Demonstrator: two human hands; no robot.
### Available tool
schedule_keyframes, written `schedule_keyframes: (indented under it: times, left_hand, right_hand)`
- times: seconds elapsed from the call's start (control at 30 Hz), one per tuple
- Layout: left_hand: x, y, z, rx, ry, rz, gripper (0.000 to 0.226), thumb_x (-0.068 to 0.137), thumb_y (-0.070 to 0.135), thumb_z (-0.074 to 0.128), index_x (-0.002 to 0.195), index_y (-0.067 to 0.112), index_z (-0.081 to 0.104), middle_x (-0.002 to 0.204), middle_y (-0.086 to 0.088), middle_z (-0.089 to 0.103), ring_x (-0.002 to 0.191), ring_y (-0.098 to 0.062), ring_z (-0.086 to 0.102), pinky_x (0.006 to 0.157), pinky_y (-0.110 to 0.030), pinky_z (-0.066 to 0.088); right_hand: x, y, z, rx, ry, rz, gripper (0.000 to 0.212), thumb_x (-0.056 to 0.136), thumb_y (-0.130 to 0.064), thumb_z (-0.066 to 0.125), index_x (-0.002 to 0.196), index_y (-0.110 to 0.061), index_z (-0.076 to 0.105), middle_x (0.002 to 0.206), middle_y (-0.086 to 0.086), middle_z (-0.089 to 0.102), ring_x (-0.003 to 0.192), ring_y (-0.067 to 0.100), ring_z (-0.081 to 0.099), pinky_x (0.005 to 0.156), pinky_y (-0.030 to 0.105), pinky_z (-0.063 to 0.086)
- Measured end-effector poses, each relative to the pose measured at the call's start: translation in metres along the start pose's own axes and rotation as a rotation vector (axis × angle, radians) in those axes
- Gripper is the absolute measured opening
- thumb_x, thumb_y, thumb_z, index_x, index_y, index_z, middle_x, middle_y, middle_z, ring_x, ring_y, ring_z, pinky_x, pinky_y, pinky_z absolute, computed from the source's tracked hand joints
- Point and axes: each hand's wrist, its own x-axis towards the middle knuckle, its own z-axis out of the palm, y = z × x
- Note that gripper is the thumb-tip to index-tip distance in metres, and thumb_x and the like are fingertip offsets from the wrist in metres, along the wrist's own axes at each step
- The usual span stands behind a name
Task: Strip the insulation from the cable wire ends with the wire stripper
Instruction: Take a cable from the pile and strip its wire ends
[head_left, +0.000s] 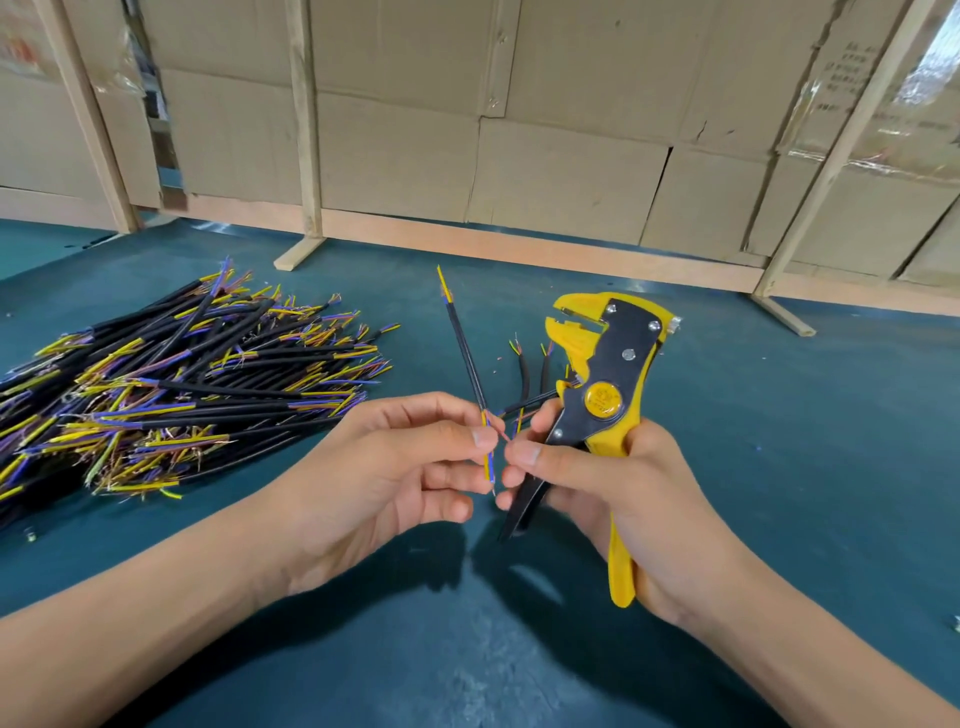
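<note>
At the left of the frame a heap of black cables (171, 384) with yellow, blue and purple cores fanned out lies on the bench (779, 415). Just left of centre, the left hand (395, 467) pinches one cable (467, 358) near its lower end, the sheath rising toward upper centre and the loose cores hanging between the fingertips. Just beside it, the right hand (613, 483) grips the yellow wire stripper (605, 374) by its handles while its thumb and forefinger pinch a thin reddish core. To do this well, I judge the cores should be separated and straightened, then one laid squarely in the stripper's mouth before squeezing. A few more cable pieces (530, 374) lie behind the tool. The bench is dark teal; cardboard sheets (571, 130) on wooden frames wall the back.
</note>
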Motion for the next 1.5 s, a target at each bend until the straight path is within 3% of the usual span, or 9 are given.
schedule_keyframes:
  times: [0.3,0.47,0.67,0.83,1.03,1.2,1.37,1.5]
  left_hand:
    - [-0.002,0.008,-0.005,-0.039,-0.117,-0.07,0.017,0.078,0.005,0.077,0.095,0.005,0.073,0.077,-0.008,0.061,0.062,-0.016,0.059,0.051,-0.024,0.045]
    - [-0.007,0.011,-0.006,-0.023,-0.205,-0.187,0.013,0.074,0.007,0.078,0.084,0.007,0.07,0.077,-0.008,0.06,0.06,-0.016,0.057,0.05,-0.023,0.044]
    - [-0.006,0.013,-0.001,-0.094,-0.165,-0.313,0.012,0.069,0.014,0.068,0.074,0.015,0.057,0.07,-0.001,0.039,0.054,-0.013,0.035,0.048,-0.024,0.031]
    - [-0.006,0.012,0.0,-0.267,-0.171,-0.407,0.012,0.071,0.011,0.066,0.083,0.009,0.065,0.064,0.003,0.031,0.049,-0.011,0.029,0.043,-0.024,0.032]
    - [-0.007,0.008,-0.001,-0.158,-0.194,-0.304,0.018,0.083,0.029,0.076,0.081,0.012,0.071,0.064,0.005,0.037,0.052,-0.009,0.037,0.046,-0.021,0.037]
    - [-0.004,0.001,0.0,-0.038,-0.16,-0.202,0.019,0.083,0.032,0.073,0.083,0.013,0.075,0.084,-0.006,0.067,0.072,-0.017,0.065,0.06,-0.028,0.052]
    - [-0.007,0.005,-0.003,-0.061,-0.216,-0.178,0.021,0.088,0.027,0.074,0.098,0.008,0.075,0.075,-0.001,0.056,0.059,-0.01,0.052,0.054,-0.023,0.045]
    - [-0.006,0.005,-0.001,0.004,-0.109,-0.12,0.018,0.086,0.016,0.077,0.098,0.003,0.077,0.075,-0.002,0.057,0.057,-0.01,0.045,0.051,-0.02,0.037]
  right_hand:
    - [0.005,-0.007,-0.004,0.109,0.093,-0.064,0.023,0.077,-0.003,0.075,0.096,-0.001,0.061,0.078,0.015,0.061,0.07,0.033,0.06,0.068,0.043,0.057]
    - [0.004,-0.008,-0.006,0.107,0.119,-0.127,0.023,0.076,-0.002,0.075,0.095,-0.002,0.061,0.076,0.013,0.061,0.07,0.031,0.063,0.069,0.038,0.057]
    - [0.002,-0.002,-0.002,0.041,0.104,-0.141,0.022,0.077,-0.005,0.075,0.095,-0.002,0.062,0.074,0.012,0.062,0.07,0.031,0.064,0.072,0.042,0.057]
    - [0.001,0.0,-0.002,0.016,0.079,-0.148,0.023,0.078,-0.006,0.075,0.097,-0.001,0.062,0.076,0.013,0.064,0.072,0.033,0.064,0.072,0.038,0.057]
    - [0.0,0.0,-0.003,-0.033,0.068,-0.179,0.023,0.08,-0.008,0.075,0.098,-0.003,0.061,0.077,0.012,0.066,0.071,0.035,0.067,0.076,0.042,0.056]
    - [0.0,-0.001,-0.004,-0.076,0.115,-0.183,0.024,0.079,-0.012,0.075,0.097,-0.002,0.062,0.076,0.016,0.067,0.071,0.035,0.065,0.077,0.046,0.054]
    - [0.001,-0.004,-0.006,-0.089,0.149,-0.194,0.023,0.079,-0.013,0.075,0.096,-0.004,0.063,0.073,0.012,0.067,0.069,0.032,0.066,0.076,0.046,0.058]
    - [0.0,-0.002,-0.005,-0.125,0.17,-0.215,0.009,0.082,-0.017,0.073,0.086,-0.011,0.068,0.075,0.011,0.067,0.069,0.032,0.066,0.076,0.05,0.061]
